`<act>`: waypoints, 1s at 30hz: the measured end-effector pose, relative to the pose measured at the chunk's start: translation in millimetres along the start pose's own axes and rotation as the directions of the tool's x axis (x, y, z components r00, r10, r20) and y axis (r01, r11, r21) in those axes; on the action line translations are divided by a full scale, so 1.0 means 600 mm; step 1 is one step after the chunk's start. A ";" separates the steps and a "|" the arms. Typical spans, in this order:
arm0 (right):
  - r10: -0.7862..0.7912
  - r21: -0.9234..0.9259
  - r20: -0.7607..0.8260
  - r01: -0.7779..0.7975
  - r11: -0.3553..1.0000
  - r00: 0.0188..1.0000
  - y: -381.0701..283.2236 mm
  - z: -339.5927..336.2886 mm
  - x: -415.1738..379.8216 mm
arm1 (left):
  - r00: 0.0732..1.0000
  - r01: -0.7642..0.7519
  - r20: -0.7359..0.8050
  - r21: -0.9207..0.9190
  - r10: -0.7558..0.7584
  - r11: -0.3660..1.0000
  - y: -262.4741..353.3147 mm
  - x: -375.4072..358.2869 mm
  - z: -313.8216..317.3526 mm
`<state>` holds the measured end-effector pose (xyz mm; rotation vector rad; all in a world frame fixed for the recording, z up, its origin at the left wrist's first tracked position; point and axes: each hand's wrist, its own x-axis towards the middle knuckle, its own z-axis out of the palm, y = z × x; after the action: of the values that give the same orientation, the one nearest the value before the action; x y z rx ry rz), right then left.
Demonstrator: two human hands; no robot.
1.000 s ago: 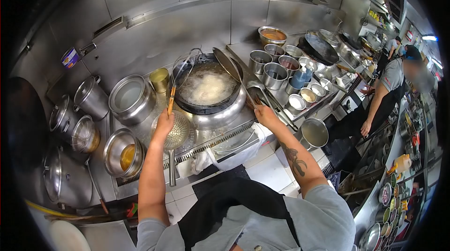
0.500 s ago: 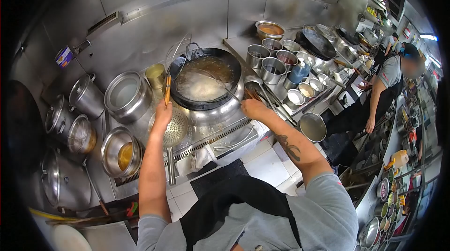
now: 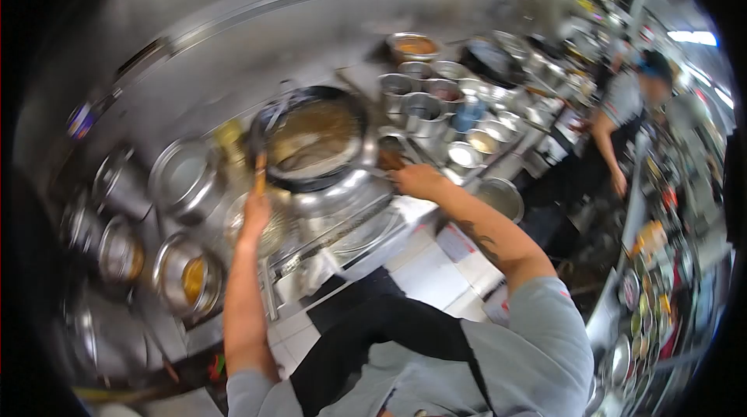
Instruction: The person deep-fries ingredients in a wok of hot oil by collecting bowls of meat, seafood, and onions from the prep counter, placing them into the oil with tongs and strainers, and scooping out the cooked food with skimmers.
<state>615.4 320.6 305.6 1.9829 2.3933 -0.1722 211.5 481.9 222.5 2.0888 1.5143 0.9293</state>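
Wok (image 3: 311, 183): ahead of me, brown liquid (image 3: 317, 126) inside.
Left grip (image 3: 254, 217): wrapped around a wooden handle (image 3: 261, 173).
Right grip (image 3: 418, 181): closed on a metal handle (image 3: 377, 173); blur hides its far end.
Spill risk: a jerky stroke could slosh the liquid, probably hot, over toward me.

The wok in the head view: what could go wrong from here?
Splashing: the wok holds brown liquid, and the left hand and right hand are bare beside it, so drops could reach them.
Knocking: open containers stand close to the right hand, so a wide swing might bump one.
Snagging: the strainer handle juts out beside the left arm, which could catch it.
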 end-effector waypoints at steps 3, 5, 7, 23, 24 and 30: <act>-0.006 -0.073 -0.005 0.006 0.997 1.000 0.044 0.033 0.005 | 0.995 0.054 0.091 -0.030 -0.051 0.998 0.004 -0.004 0.006; 0.001 -0.066 0.004 0.000 0.998 1.000 0.045 0.017 -0.006 | 0.994 -0.103 0.046 0.005 0.103 0.995 -0.005 -0.011 0.015; 0.016 -0.083 0.006 -0.016 0.996 1.000 0.050 0.019 -0.012 | 0.990 -0.087 0.117 0.045 0.082 0.995 0.041 -0.022 0.002; 0.086 -0.032 -0.010 -0.086 0.996 0.996 0.059 0.033 -0.013 | 0.998 0.032 0.056 -0.170 -0.023 0.985 0.124 -0.076 -0.035; 0.076 -0.031 -0.003 -0.076 0.997 0.997 0.051 0.023 -0.015 | 1.000 -0.017 -0.007 -0.182 0.016 0.983 0.100 -0.075 -0.026; -0.012 0.034 -0.071 0.015 0.999 0.997 0.063 0.046 -0.009 | 0.866 0.485 0.347 -0.756 -0.360 0.439 0.091 -0.110 -0.068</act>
<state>652.2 319.3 276.0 2.0217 2.4637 -0.1474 206.7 399.2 268.0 0.9731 1.0869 0.9912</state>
